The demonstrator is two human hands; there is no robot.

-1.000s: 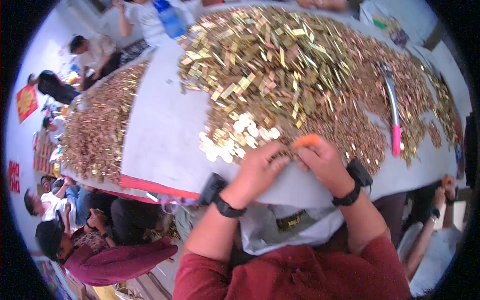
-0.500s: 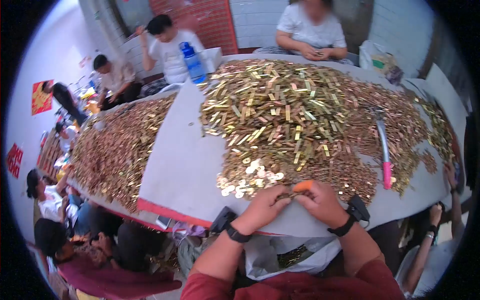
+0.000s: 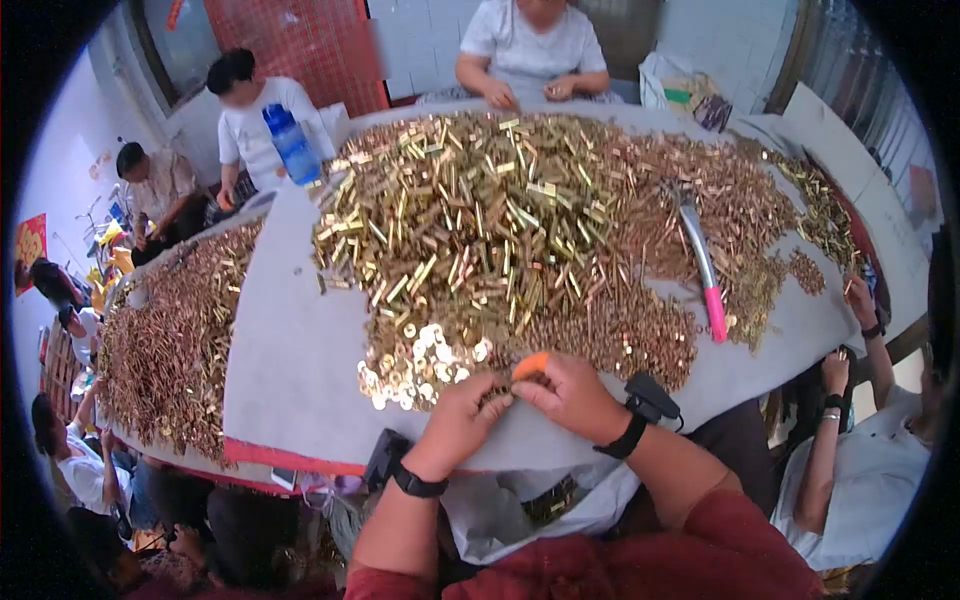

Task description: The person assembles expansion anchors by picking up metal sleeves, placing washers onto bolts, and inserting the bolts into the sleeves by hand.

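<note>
My left hand (image 3: 462, 420) and my right hand (image 3: 572, 395) meet over the table's near edge, fingertips close together. Both are closed, with small metal bits partly showing between the left fingers; what the right fingers pinch is hidden. An orange cover (image 3: 531, 366) sits on a finger of my right hand. Just beyond my left hand lie shiny round metal washers (image 3: 425, 362). A large heap of flat brass-coloured strips (image 3: 450, 215) rises behind them, and small copper-coloured pieces (image 3: 640, 340) spread to the right.
Pliers with a pink-tipped handle (image 3: 703, 262) lie on the right part of the pile. A blue bottle (image 3: 291, 146) stands at the far left edge. An open white bag (image 3: 490, 515) hangs below the near edge. Several people sit around the tables, one close on the right (image 3: 850, 480).
The view has shifted, so the table and hands appear further left than half a second ago. My hands remain together. The far person's hands have moved apart.
</note>
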